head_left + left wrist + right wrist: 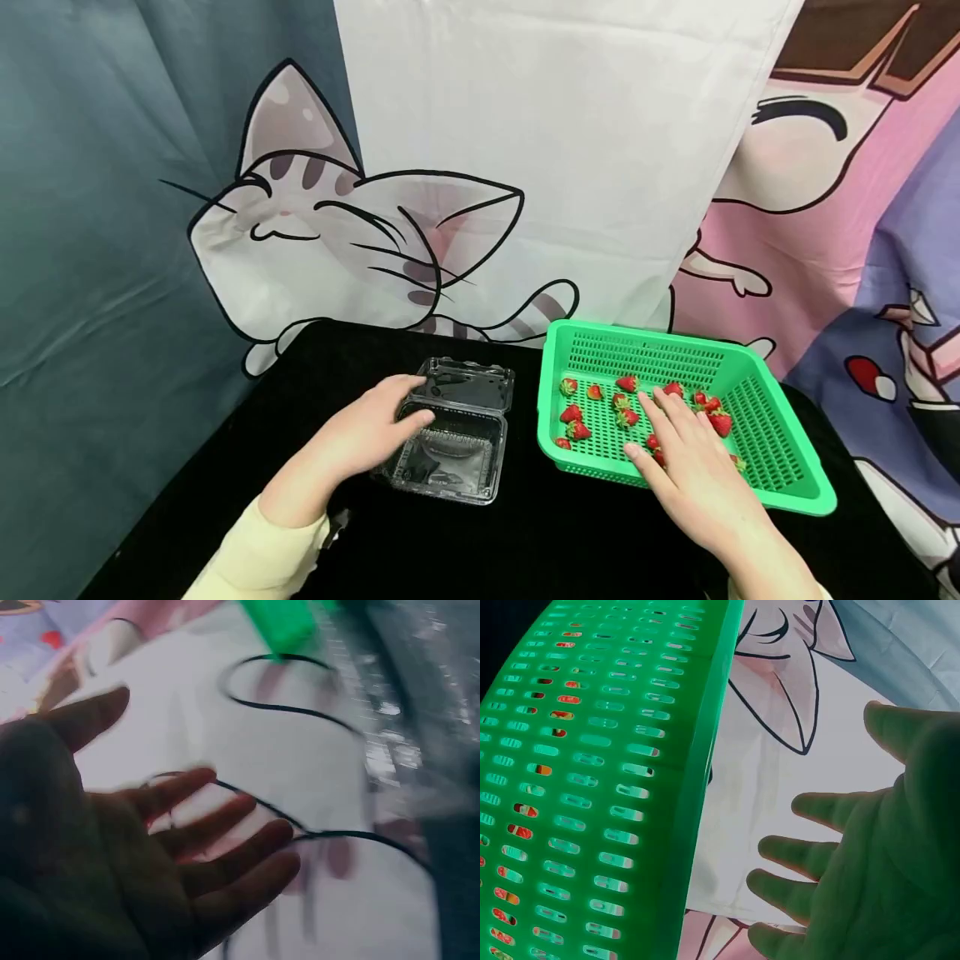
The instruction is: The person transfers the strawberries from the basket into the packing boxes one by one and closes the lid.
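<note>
A clear plastic clamshell box (450,454) lies on the black cloth with its lid (468,385) folded back. Over its left side is my left hand (375,429), fingers extended; whether it touches the box I cannot tell. In the left wrist view the palm of the left hand (172,847) faces the camera and holds nothing. My right hand (697,475) hovers above the front of a green basket (780,425), fingers spread and holding nothing. Several strawberries (577,430) lie scattered in the basket, some hidden beneath that hand. From the right wrist, the basket's slotted wall (592,780) stands beside the right hand (855,847).
Black cloth (525,542) covers the table. Behind it hangs a printed curtain (585,125) with cartoon figures, close to the back edges of the box and basket. A strip of table separates the box from the basket.
</note>
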A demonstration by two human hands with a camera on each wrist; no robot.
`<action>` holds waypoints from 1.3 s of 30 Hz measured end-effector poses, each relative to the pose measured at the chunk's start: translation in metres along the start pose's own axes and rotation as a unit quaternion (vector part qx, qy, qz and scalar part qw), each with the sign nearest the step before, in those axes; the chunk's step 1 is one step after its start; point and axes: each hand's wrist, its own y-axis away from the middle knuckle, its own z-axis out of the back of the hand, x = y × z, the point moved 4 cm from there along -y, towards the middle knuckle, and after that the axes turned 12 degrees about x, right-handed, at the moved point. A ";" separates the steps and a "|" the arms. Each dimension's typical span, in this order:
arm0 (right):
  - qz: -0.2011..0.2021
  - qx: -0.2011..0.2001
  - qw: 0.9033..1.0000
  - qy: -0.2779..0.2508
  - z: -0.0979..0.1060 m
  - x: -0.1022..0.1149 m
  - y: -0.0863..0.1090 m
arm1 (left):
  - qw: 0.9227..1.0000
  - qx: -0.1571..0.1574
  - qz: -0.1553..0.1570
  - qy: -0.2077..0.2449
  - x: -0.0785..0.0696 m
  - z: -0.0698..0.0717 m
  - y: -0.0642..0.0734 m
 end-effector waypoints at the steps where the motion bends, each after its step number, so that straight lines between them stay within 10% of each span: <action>1: -0.001 0.000 1.000 -0.001 0.000 0.000 0.000 | 1.000 0.001 0.010 0.028 0.010 -0.001 -0.004; 5: 0.001 -0.005 1.000 0.002 0.002 0.001 -0.001 | 0.983 0.010 0.045 0.175 0.051 -0.011 -0.016; 11: -0.011 -0.022 1.000 0.007 0.005 0.002 0.000 | 0.923 0.046 0.088 0.371 0.086 -0.047 -0.021; 14: -0.017 -0.027 0.999 0.007 0.004 0.002 0.000 | 0.907 0.063 0.090 0.406 0.091 -0.062 -0.023; 39: -0.021 0.066 0.997 0.043 0.026 0.005 -0.036 | 0.892 0.071 0.060 0.443 0.086 -0.054 -0.025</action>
